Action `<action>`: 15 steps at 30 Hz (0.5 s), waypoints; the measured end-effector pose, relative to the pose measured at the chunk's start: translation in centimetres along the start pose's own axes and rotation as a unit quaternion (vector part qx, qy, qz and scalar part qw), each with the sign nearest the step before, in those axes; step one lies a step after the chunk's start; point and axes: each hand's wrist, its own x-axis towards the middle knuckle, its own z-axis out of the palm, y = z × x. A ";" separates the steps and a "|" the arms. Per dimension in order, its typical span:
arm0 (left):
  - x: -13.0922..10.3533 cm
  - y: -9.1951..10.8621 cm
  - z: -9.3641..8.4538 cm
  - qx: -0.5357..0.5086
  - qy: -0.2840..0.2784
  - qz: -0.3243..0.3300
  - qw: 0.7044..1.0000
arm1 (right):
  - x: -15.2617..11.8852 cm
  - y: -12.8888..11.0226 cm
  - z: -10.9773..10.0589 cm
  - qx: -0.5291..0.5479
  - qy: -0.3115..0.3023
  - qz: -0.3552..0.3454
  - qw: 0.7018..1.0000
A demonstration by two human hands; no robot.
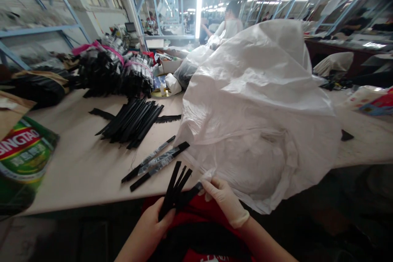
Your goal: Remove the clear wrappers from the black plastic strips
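My left hand (159, 219), bare, is closed round several flat black strips (176, 186) that fan out above the fingers. My right hand (222, 198), in a pale thin glove, pinches a piece of clear plastic film (208, 175) at the end of a black strip slanting from the left hand. Just beyond, on the table, lie a few black strips with clear film round their middles (159, 163). Farther back is a loose pile of bare black strips (132, 123), lying roughly parallel across a flat black band (168, 119).
A large white plastic sack (254, 102) covers the table's right part and hangs over its front edge (92, 204). Tied bundles of wrapped strips (107, 65) stand back left. A green printed bag (27, 155) lies at the left. Another person (229, 24) is beyond the sack.
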 end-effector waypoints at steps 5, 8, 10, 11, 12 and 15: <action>0.5 0.3 1.3 0.015 0.009 0.075 0.997 | -0.6 0.0 1.9 0.019 -0.121 0.078 0.989; 0.4 -0.6 1.2 0.012 -0.013 0.048 0.999 | -0.3 -0.4 1.4 -0.009 -0.079 0.051 0.995; 0.5 -1.3 1.0 0.006 -0.015 0.021 1.000 | -0.3 -0.7 1.2 -0.032 -0.036 0.016 0.999; 0.6 -1.6 1.0 0.001 0.000 0.018 1.000 | -0.4 -0.8 1.4 -0.034 -0.039 0.009 0.999; 0.8 -1.7 1.0 -0.007 0.024 0.026 0.999 | -0.5 -0.8 1.7 -0.030 -0.056 0.009 0.998; 1.2 -1.4 1.0 -0.029 0.081 0.058 0.995 | -0.8 -1.0 2.8 -0.014 -0.133 0.008 0.991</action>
